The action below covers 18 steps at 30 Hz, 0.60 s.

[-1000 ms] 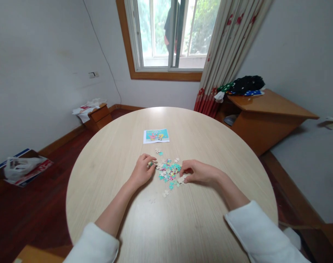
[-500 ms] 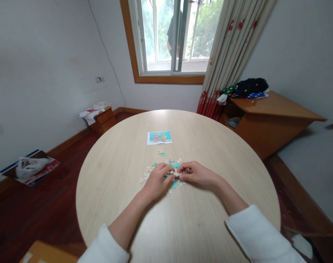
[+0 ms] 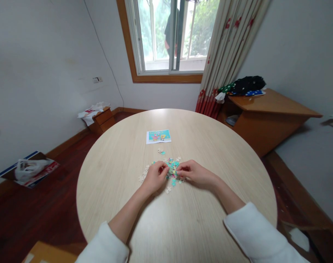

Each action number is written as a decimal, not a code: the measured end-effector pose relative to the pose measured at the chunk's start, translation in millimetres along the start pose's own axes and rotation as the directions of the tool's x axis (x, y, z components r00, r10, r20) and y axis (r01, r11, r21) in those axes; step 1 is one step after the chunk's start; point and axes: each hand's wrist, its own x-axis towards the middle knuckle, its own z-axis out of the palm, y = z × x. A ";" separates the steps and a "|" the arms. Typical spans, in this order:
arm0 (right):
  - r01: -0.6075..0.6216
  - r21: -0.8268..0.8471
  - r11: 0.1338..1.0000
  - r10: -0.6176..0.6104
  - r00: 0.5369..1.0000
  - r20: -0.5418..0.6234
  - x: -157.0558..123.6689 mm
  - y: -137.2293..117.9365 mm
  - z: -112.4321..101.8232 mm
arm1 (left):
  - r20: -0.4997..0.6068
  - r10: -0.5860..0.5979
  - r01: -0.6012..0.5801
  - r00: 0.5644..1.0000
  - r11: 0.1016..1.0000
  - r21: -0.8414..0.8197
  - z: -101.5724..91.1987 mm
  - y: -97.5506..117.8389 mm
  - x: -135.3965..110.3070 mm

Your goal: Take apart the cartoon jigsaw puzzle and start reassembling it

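A loose heap of small jigsaw puzzle pieces (image 3: pixel 173 182) lies on the round table (image 3: pixel 210 146), some turquoise side up, others showing pale backs. At the heap's left side my left hand (image 3: pixel 156 176) is closed, thumb and index finger pinched together above the pieces. My right hand (image 3: pixel 195 171) faces it from the right, its fingertips also pinched, over the heap's right edge. Whatever sits in either pinch is too small to make out. Beyond the heap lies a printed picture card (image 3: pixel 159 136) with two cartoon figures on turquoise, and a few stray pieces (image 3: pixel 161 151) rest before it.
A wooden desk (image 3: pixel 270 106) with a pile of dark and dotted cloth (image 3: pixel 247 86) stands at the right. A small cabinet (image 3: pixel 103 119) and a plastic bag (image 3: pixel 30 168) are to the left. Behind the window (image 3: pixel 171 40), a person is partly visible outside.
My hands have drawn apart, the left fingers moving left and closing into a pinch. More of the coloured pieces between them now shows. The camera view has shifted slightly.
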 end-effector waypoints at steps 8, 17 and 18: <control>-0.041 -0.335 0.941 -0.016 0.986 -0.167 -3.5 13.4 -23.9 | -0.019 -0.064 0.066 0.998 0.974 0.216 -18.2 -6.1 5.2; 0.071 -0.446 0.892 -0.059 0.997 0.042 -5.6 16.6 -27.7 | 0.118 0.067 -0.091 0.991 0.973 0.213 -18.9 -7.8 3.3; 0.076 -0.441 0.894 -0.070 0.997 0.030 -4.2 17.7 -26.1 | 0.147 0.092 -0.122 0.985 0.971 0.206 -16.6 -7.4 2.1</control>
